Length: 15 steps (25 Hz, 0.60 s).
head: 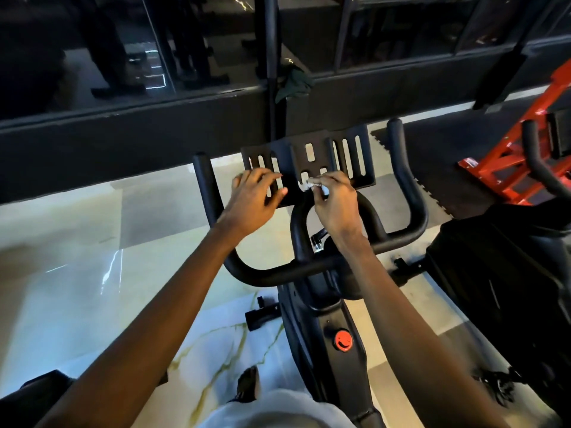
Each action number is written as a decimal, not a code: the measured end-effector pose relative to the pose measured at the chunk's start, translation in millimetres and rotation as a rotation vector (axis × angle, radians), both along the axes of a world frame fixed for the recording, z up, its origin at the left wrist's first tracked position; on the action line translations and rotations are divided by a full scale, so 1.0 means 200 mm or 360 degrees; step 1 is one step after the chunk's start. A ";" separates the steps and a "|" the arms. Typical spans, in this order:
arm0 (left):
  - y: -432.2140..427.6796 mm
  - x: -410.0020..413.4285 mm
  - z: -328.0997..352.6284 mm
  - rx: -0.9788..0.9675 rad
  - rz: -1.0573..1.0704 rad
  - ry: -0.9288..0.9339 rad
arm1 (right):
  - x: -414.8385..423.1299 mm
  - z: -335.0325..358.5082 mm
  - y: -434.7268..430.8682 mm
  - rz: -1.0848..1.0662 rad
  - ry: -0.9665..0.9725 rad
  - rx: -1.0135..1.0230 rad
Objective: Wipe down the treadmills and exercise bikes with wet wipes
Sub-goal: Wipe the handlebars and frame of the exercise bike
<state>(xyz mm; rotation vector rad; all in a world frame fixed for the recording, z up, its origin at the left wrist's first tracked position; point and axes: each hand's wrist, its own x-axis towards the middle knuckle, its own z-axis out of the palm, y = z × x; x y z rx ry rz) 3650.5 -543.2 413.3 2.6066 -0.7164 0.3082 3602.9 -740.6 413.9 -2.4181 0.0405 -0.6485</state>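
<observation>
The wet wipe (306, 186), a small white crumpled piece, is sitting at the near edge of the black slotted tray (340, 156) on top of the exercise bike (324, 335), close to the tray's middle. The right hand (336, 202) is pinching it between the thumb and the fingertips and is holding it against the tray. The left hand (256, 199) is grasping nothing; its fingers are lying spread and relaxed on the left part of the same tray. The black handlebars (411, 193) are curving around both hands. Lower on the bike a red knob (344, 340) is showing. The bike is standing on a pale marble floor (77, 273), and a red metal frame (509, 168) is standing to the right, well apart.
</observation>
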 end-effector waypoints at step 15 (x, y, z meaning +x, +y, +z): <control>-0.14 -0.14 -0.15 -0.0231 -0.0205 0.0162 | -0.10 -0.02 -0.06 -0.0248 0.0053 -0.0004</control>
